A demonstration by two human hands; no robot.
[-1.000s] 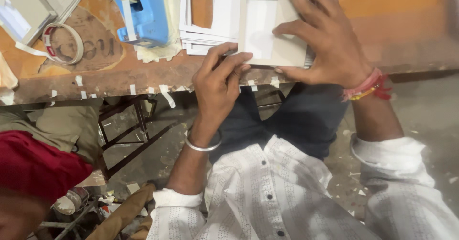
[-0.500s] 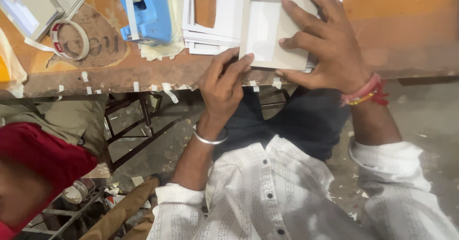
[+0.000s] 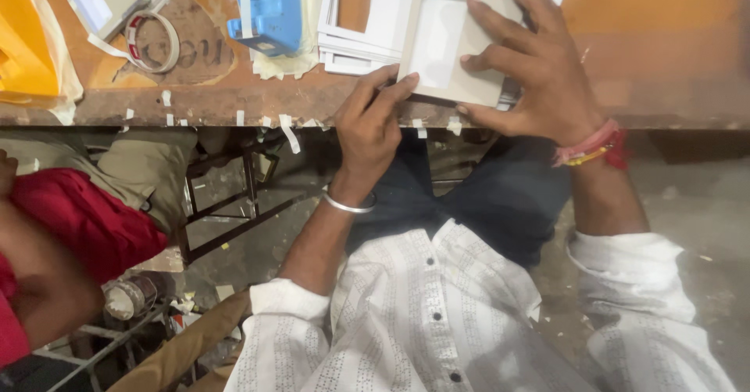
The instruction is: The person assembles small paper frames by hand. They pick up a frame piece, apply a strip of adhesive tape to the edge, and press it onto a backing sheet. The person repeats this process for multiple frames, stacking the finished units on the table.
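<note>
The right hand (image 3: 539, 64) lies spread and flat on a grey cardboard frame (image 3: 457, 44), fingers wide apart, thumb hooked at the frame's near right corner, pressing it down. The left hand (image 3: 373, 122) has its fingers drawn together, pinching the frame's near left edge. The frame sits at the near edge of the wooden table (image 3: 656, 48), partly on a stack of white frames (image 3: 351, 17). Just left stands a blue tape dispenser (image 3: 269, 9); farther left lie a tape roll (image 3: 152, 40) and a yellow box (image 3: 23, 48). Bare tabletop stretches right of the right hand. Another person's red sleeve (image 3: 70, 220) shows lower left.
</note>
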